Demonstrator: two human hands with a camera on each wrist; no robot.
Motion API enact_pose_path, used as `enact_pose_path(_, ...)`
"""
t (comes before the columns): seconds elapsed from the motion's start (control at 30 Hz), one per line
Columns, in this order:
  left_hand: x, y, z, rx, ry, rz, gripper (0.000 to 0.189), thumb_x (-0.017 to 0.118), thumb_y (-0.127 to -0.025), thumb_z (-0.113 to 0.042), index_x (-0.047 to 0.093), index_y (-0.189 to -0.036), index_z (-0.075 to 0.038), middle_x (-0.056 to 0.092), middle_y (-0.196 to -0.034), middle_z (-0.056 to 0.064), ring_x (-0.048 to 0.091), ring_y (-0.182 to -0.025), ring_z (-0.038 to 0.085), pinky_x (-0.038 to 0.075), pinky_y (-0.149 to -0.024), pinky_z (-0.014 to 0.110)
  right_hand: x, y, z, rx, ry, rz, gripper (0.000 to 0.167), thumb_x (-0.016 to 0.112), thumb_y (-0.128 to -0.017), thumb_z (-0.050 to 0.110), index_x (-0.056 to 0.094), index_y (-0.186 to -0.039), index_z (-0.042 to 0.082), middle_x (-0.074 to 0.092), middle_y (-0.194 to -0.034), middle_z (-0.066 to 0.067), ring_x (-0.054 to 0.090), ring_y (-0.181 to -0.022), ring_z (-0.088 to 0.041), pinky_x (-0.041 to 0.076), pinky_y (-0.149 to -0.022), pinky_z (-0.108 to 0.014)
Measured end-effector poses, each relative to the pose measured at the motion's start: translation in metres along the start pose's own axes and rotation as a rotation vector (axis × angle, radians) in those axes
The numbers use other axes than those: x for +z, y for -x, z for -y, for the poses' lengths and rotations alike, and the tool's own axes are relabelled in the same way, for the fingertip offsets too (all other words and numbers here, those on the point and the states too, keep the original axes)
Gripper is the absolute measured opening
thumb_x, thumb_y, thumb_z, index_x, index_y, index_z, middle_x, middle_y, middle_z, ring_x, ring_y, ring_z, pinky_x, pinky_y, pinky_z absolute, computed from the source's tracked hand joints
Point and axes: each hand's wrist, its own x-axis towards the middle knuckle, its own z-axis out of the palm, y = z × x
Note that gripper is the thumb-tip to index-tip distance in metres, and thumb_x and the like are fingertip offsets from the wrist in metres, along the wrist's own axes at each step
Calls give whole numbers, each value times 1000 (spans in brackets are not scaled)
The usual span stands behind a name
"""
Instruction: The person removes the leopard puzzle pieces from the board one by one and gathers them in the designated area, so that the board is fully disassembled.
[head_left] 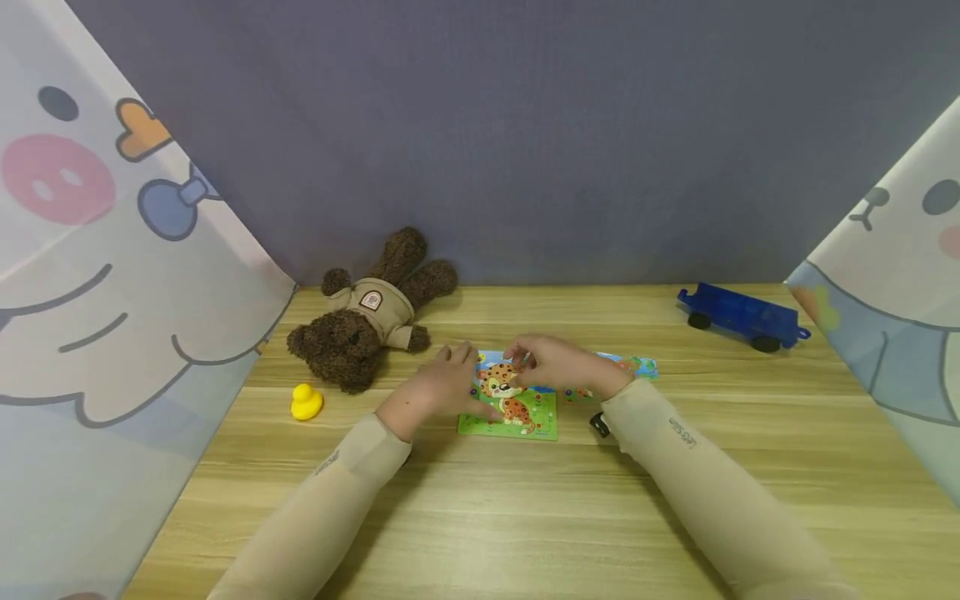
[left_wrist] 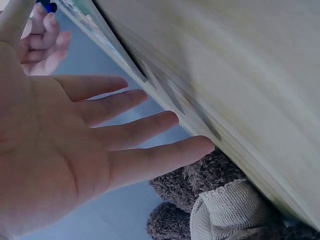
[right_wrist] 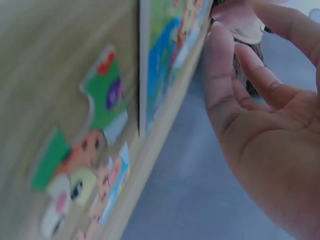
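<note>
A puzzle board (head_left: 543, 417) with a spotted leopard on green grass and blue sky lies flat on the table. My left hand (head_left: 441, 388) hovers at its left side, fingers straight and spread in the left wrist view. Over the upper right part of the board is my right hand (head_left: 561, 367), its fingers loosely bent with nothing visible between them. Loose puzzle pieces (right_wrist: 107, 95) lie beside the board, under and right of my right hand. My right hand and forearm partly hide them in the head view.
A brown teddy bear (head_left: 381, 310) in a beige top lies at the back left, a yellow rubber duck (head_left: 306, 402) in front of it. At the back right stands a blue toy trailer (head_left: 742, 314). A small black object (head_left: 599, 424) sits by my right sleeve. Panels border the table.
</note>
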Motion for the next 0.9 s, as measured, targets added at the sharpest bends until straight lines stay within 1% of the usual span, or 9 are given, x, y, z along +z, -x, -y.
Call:
enact_pose_path(0.13,0,-1,-1,-11,-4,0,130,72,-84,-81,16,-172,-3,10,-182,17,15,-165,53,37,-123,75,8,-8,-2,6,32,10,54,81,-94,19,61,-140,0,64,-124,-16,58,-93,-18,54,-82,-31)
enact_pose_path(0.2,0,-2,-1,-18,-10,-3,132,72,-83,-82,17,-172,-3,11,-182,18,15,-165,53,37,-123,75,12,-9,-2,8,54,10,58,84,-92,18,61,-141,-1,62,-124,-15,56,-93,-18,53,-83,-31)
enact_pose_path(0.3,0,-2,0,-27,-22,-6,133,72,-82,-84,18,-171,-2,12,-181,18,16,-164,53,39,-123,72,16,-11,-2,22,100,8,62,86,-90,20,60,-143,0,61,-126,-13,57,-100,-19,55,-88,-34)
enact_pose_path(0.4,1,-2,1,-33,-31,-2,133,71,-82,-85,18,-171,-2,12,-181,18,17,-164,53,40,-123,71,18,-11,-2,27,145,7,63,87,-90,23,61,-143,2,61,-132,-11,59,-109,-20,56,-96,-37)
enact_pose_path(0.5,2,-3,1,-40,-41,7,132,69,-83,-85,17,-172,-3,11,-182,17,16,-165,53,39,-122,74,19,-11,-3,21,170,10,61,86,-91,25,61,-143,4,60,-134,-10,59,-112,-21,57,-99,-39)
enact_pose_path(0.67,3,-3,-1,-45,-42,16,131,69,-83,-85,16,-172,-3,9,-182,16,14,-165,53,38,-120,79,20,-12,-6,24,175,12,59,84,-93,26,60,-144,6,59,-136,-9,59,-113,-20,57,-99,-39)
enact_pose_path(0.9,4,-4,-1,-59,-40,34,129,68,-84,-84,17,-172,-4,10,-182,17,11,-165,54,35,-120,81,21,-13,-6,45,169,25,56,83,-95,25,61,-144,7,58,-137,-10,58,-107,-18,56,-98,-38)
